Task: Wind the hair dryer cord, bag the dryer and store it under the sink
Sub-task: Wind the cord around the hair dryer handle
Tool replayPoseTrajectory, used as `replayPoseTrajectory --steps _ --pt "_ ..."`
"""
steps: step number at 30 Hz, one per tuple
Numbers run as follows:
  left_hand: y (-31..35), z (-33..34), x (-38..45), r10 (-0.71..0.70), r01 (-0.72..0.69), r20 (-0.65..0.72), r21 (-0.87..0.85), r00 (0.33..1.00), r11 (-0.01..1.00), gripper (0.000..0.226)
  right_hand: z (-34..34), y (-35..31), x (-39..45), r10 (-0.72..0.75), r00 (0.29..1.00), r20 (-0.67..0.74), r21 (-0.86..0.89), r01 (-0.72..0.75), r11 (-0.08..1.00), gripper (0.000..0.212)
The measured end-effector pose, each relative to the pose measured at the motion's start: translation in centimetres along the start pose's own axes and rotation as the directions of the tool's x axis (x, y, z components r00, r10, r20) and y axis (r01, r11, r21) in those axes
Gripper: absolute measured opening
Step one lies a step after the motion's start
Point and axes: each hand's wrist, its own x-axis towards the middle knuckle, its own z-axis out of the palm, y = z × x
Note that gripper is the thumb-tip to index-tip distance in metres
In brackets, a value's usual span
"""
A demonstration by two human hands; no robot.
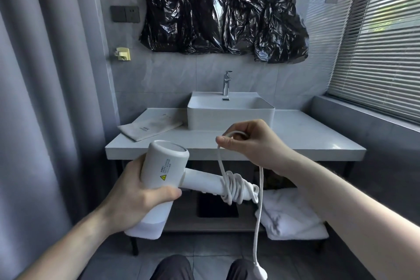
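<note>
Already the hair dryer (163, 166) is held up in front of the surface (295, 136), its white barrel upright and its handle pointing right; several turns of cord (235, 185) are bunched near the handle's end, somewhat loosely; the left hand (136, 193) grips the barrel, thumb across its front; the right hand (247, 138) pinches a raised loop of cord between thumb and curled fingers, and the free length hangs from it to the plug (259, 271) low near the knees; the dryer looks rigid, smooth and probably light, so the barrel is a sound place to hold, though glossy plastic could slip; the cord is limp and springy, and I judge it wants steady tension or the turns will slide off the handle's end; a flat cloth bag (147, 128) lies on the surface left of the basin (230, 112); folded white towels (288, 218) sit on the shelf (216, 225) beneath
</note>
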Motion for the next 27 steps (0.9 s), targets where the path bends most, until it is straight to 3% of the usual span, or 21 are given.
replayPoseTrajectory --steps 6,12,16,18,21,27 --pt "0.2 -0.5 0.1 -0.023 0.032 0.056 -0.149 0.998 0.988 0.051 -0.4 1.9 0.3 0.138 0.990 0.001 0.087 -0.138 0.987 0.022" --pt "0.4 -0.4 0.2 -0.121 0.137 0.070 -0.312 0.990 0.940 0.052 0.3 3.3 -0.6 0.213 0.971 0.107 0.135 -0.226 0.965 0.035" --pt "0.1 -0.7 0.5 -0.185 0.181 0.026 -0.388 0.982 0.904 0.058 1.1 4.5 -2.1 0.212 0.959 0.185 0.283 -0.259 0.923 0.034" --pt "0.1 -0.8 0.7 -0.213 0.191 -0.005 -0.417 0.977 0.889 0.053 1.8 5.2 -2.7 0.260 0.953 0.153 0.225 -0.290 0.930 0.049" --pt "0.1 -0.7 1.1 -0.248 0.198 -0.045 -0.475 0.968 0.857 0.050 3.1 5.7 -3.4 0.306 0.938 0.162 0.250 -0.339 0.907 0.039" --pt "-0.1 -0.7 1.9 -0.301 0.182 -0.157 -0.518 0.941 0.836 0.058 4.0 5.3 -5.6 0.299 0.923 0.243 0.230 -0.355 0.906 0.050"
